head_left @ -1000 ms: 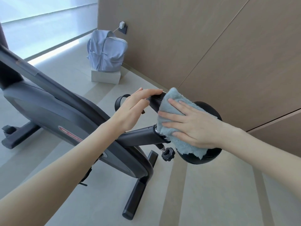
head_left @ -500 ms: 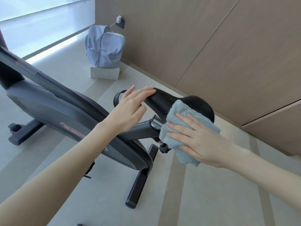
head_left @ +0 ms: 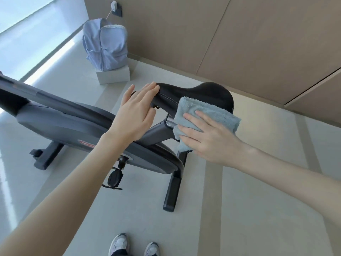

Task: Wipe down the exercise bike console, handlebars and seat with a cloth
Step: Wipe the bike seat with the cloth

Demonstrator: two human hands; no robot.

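The black bike seat (head_left: 208, 93) sits on its grey post (head_left: 156, 133), with the dark grey bike body (head_left: 73, 126) stretching to the left. My right hand (head_left: 208, 137) lies flat with straight fingers on a light blue cloth (head_left: 212, 115), pressing it against the near side of the seat. My left hand (head_left: 136, 115) is held open, its fingertips touching the seat's narrow nose. The console and handlebars are out of view.
A pale blue backpack (head_left: 105, 43) stands on a white box (head_left: 114, 75) near the tan wall (head_left: 239, 34). A wall socket with a charger (head_left: 116, 8) is above it. The bike's rear foot (head_left: 172, 189) and pedal (head_left: 115, 179) are near my shoes (head_left: 118, 243).
My right hand slid the cloth from the top of the seat down its near side. The left hand stayed at the seat's nose. My view tilted downward, showing my shoes.
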